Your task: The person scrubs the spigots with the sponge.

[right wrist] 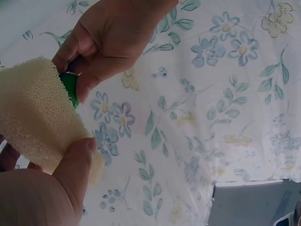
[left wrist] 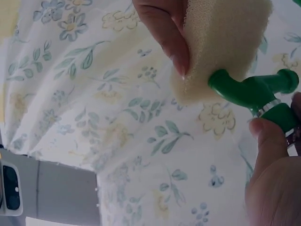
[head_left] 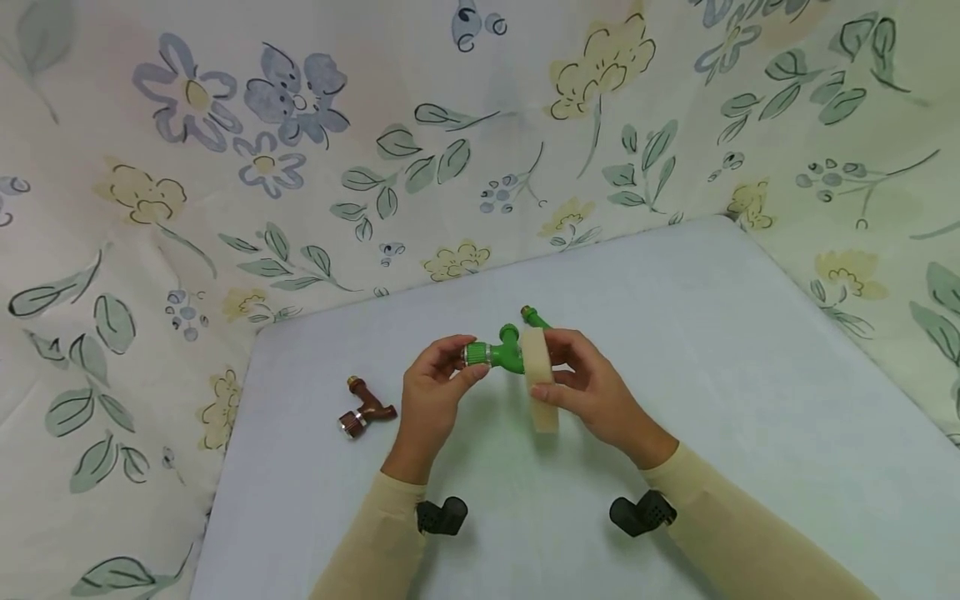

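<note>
My left hand (head_left: 432,387) pinches a green faucet (head_left: 510,357) by its ribbed knob end, thumb in front. In my right hand (head_left: 596,392) is a pale yellow sponge (head_left: 540,379), gripped from the right side with the thumb on its near face. The faucet's curved spout touches or nearly touches the sponge's flat side, as the left wrist view shows with the spout (left wrist: 218,81) against it. In the right wrist view the sponge (right wrist: 40,110) hides most of the faucet.
A brown faucet (head_left: 365,410) with a brass end lies on the white table (head_left: 300,500) to the left. Another green faucet (head_left: 532,316) with a brass end lies behind the right hand, partly hidden. Floral cloth (head_left: 420,167) hangs behind the table.
</note>
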Action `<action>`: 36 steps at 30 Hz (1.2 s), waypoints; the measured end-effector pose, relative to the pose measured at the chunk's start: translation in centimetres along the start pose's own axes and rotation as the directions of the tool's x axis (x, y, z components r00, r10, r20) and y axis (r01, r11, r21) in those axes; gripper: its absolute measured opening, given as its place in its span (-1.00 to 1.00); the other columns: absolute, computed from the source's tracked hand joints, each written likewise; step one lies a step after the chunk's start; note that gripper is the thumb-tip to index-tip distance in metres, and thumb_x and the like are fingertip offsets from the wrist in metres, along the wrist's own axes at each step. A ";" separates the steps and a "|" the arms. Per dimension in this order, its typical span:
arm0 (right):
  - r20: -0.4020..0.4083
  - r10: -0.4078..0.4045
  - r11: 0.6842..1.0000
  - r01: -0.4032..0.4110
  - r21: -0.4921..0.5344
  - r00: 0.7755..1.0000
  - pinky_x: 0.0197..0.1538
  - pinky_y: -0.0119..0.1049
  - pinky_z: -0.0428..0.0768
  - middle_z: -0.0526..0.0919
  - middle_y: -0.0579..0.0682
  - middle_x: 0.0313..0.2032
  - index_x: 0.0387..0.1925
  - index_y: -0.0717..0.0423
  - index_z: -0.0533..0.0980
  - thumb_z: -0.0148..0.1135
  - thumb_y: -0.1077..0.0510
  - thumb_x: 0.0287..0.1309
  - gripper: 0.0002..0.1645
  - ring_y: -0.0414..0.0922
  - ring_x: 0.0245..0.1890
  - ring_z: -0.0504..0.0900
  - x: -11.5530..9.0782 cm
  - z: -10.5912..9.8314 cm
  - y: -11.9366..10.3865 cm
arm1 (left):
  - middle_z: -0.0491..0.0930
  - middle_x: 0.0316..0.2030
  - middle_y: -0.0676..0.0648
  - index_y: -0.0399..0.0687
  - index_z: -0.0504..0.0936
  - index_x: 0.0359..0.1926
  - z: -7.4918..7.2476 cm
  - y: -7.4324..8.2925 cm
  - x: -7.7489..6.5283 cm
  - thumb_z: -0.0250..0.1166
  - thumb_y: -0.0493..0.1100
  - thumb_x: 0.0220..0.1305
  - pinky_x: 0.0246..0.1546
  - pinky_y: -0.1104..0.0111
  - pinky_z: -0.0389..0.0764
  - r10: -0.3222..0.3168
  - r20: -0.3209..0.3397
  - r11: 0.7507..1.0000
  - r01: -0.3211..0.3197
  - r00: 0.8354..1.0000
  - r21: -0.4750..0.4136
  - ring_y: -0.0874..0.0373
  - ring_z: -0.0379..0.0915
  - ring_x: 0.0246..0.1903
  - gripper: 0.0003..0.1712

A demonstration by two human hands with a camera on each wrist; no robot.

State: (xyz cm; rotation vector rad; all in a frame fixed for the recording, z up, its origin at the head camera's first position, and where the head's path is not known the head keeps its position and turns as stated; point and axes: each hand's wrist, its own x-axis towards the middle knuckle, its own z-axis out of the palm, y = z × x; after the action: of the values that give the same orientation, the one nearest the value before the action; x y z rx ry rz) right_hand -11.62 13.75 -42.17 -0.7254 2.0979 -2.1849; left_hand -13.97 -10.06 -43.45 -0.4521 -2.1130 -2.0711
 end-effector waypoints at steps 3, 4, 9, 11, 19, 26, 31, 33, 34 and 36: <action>0.018 -0.009 0.999 0.009 0.033 1.000 0.02 0.05 0.52 0.41 0.08 0.10 0.27 0.00 0.30 0.34 0.31 0.14 -0.30 0.06 0.06 0.41 0.0 -0.4 1.1 | 0.55 -0.11 -0.17 -0.05 0.59 0.06 0.1 0.2 -0.1 0.44 -0.24 0.11 -0.20 0.27 0.63 -0.026 0.040 0.998 0.029 0.999 -0.061 -0.07 0.45 -0.19 -0.55; 0.024 -0.009 0.999 0.008 0.044 1.000 0.02 0.04 0.52 0.41 0.09 0.10 0.28 0.00 0.30 0.33 0.32 0.14 -0.30 0.06 0.06 0.41 0.0 -0.5 1.2 | 0.55 -0.10 -0.18 -0.08 0.59 0.07 0.1 0.2 -0.1 0.43 -0.25 0.12 -0.18 0.24 0.63 -0.032 0.054 0.996 0.036 0.998 -0.083 -0.08 0.46 -0.18 -0.55; 0.049 -0.004 0.998 0.001 0.060 0.999 0.02 0.05 0.51 0.40 0.14 0.09 0.28 0.09 0.29 0.28 0.41 0.14 -0.30 0.12 0.06 0.40 0.0 -0.5 0.6 | 0.53 -0.04 -0.26 -0.24 0.53 0.10 -0.1 0.2 -0.1 0.37 -0.34 0.16 -0.14 0.12 0.62 -0.037 0.107 0.985 0.054 0.994 -0.164 -0.10 0.49 -0.15 -0.54; 0.045 -0.005 0.999 0.004 0.040 0.999 0.03 0.10 0.50 0.40 0.15 0.09 0.28 0.13 0.28 0.28 0.42 0.13 -0.30 0.15 0.06 0.39 0.0 -0.4 0.0 | 0.52 -0.04 -0.29 -0.26 0.52 0.11 -0.1 0.2 -0.1 0.35 -0.38 0.17 -0.13 0.10 0.62 -0.035 0.123 0.978 0.059 0.992 -0.199 -0.12 0.51 -0.13 -0.55; -0.050 -0.025 0.975 0.014 -0.223 0.998 0.05 0.09 0.46 0.40 0.04 0.10 0.28 0.16 0.26 0.34 0.33 0.11 -0.28 0.06 0.06 0.39 -0.1 -0.2 -1.2 | 0.51 -0.05 -0.33 -0.33 0.50 0.10 0.3 0.9 -0.2 0.35 -0.39 0.17 -0.14 0.07 0.61 -0.018 0.169 0.971 0.058 0.985 -0.232 -0.10 0.51 -0.15 -0.54; -0.166 0.045 0.957 -0.090 -0.276 0.985 0.03 0.08 0.43 0.38 0.01 0.10 0.28 0.13 0.26 0.36 0.19 0.15 -0.29 0.02 0.05 0.37 0.1 -0.4 -1.1 | 0.52 -0.06 -0.34 -0.34 0.50 0.11 0.4 1.0 -0.3 0.32 -0.43 0.17 -0.13 0.06 0.61 -0.011 0.202 0.966 0.062 0.979 -0.250 -0.12 0.52 -0.15 -0.55; -0.138 0.074 0.964 -0.106 -0.242 0.988 0.04 0.08 0.44 0.40 0.01 0.08 0.28 0.09 0.26 0.34 0.18 0.17 -0.31 0.03 0.05 0.39 -0.1 -0.4 -1.0 | 0.51 -0.04 -0.33 -0.36 0.48 0.12 0.5 1.0 -0.3 0.32 -0.39 0.20 -0.14 0.05 0.61 -0.007 0.198 0.970 0.055 0.980 -0.237 -0.13 0.52 -0.13 -0.55; -0.109 0.066 0.969 -0.090 -0.228 0.992 0.05 0.09 0.44 0.41 0.01 0.09 0.28 0.08 0.27 0.34 0.19 0.17 -0.32 0.04 0.06 0.40 -0.2 -0.3 -1.0 | 0.52 -0.04 -0.32 -0.36 0.48 0.12 0.5 0.9 -0.2 0.32 -0.38 0.20 -0.14 0.06 0.61 -0.012 0.185 0.973 0.054 0.983 -0.223 -0.13 0.51 -0.13 -0.55; -0.092 0.062 0.971 -0.081 -0.224 0.994 0.05 0.09 0.44 0.41 0.00 0.10 0.28 0.08 0.27 0.33 0.19 0.18 -0.32 0.04 0.07 0.40 -0.2 -0.3 -1.0 | 0.51 -0.04 -0.31 -0.36 0.48 0.12 0.6 0.8 -0.2 0.33 -0.38 0.20 -0.14 0.06 0.61 -0.014 0.180 0.975 0.054 0.984 -0.217 -0.13 0.51 -0.13 -0.54; -0.068 0.048 0.974 -0.062 -0.216 0.996 0.05 0.11 0.44 0.41 -0.01 0.10 0.28 0.07 0.27 0.32 0.20 0.18 -0.33 0.04 0.07 0.40 -0.3 -0.2 -1.0 | 0.52 -0.05 -0.30 -0.35 0.48 0.13 0.6 0.5 0.0 0.33 -0.37 0.20 -0.13 0.07 0.61 -0.019 0.172 0.978 0.054 0.985 -0.203 -0.13 0.51 -0.13 -0.54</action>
State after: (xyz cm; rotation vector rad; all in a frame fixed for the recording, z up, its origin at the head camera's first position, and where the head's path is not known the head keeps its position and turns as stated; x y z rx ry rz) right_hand -11.19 14.16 -41.30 -0.6087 2.3856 -1.9954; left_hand -13.72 -9.47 -42.98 -0.6426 -2.0139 -2.3641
